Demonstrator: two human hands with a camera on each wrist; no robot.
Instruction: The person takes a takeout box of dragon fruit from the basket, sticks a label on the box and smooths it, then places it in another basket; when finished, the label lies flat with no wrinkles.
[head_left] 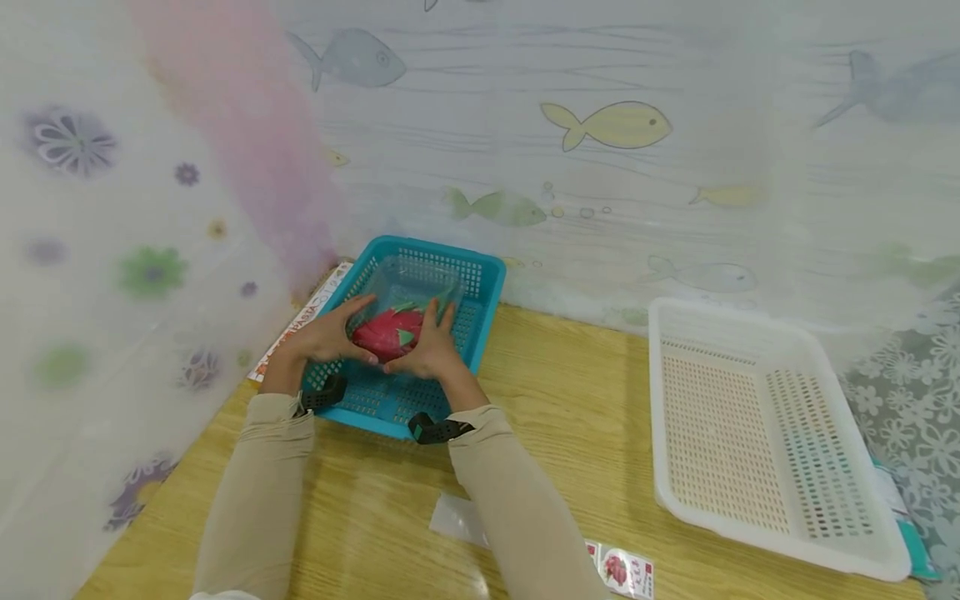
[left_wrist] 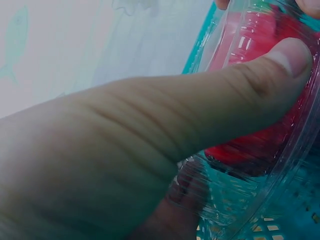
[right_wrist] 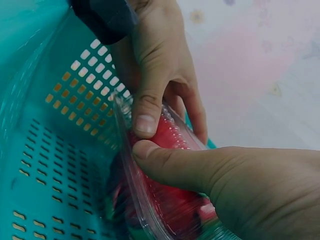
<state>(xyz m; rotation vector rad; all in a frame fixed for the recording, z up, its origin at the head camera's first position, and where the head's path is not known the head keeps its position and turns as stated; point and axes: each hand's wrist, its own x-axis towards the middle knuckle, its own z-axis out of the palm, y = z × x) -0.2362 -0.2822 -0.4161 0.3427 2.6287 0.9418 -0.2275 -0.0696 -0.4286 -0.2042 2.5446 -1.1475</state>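
Head view, left to right: a printed strip (head_left: 300,321) runs partly hidden behind the blue basket (head_left: 491,279). The left hand (head_left: 322,333) grips a clear box (head_left: 412,275) holding a red dragon fruit (head_left: 386,333), some fingers hidden beneath. The right hand (head_left: 433,346) holds the box's right side, fingers spread, thumb near the other thumb. The box sits within the basket's rim; whether it touches the bottom I cannot tell. The right sleeve (head_left: 517,500) partly covers a white slip (head_left: 453,518) and labels (head_left: 626,573). Bare wood-grain table (head_left: 570,400) separates this basket from a white basket (head_left: 660,417), well apart. Fish-printed sheeting (head_left: 675,58) closes the far side.
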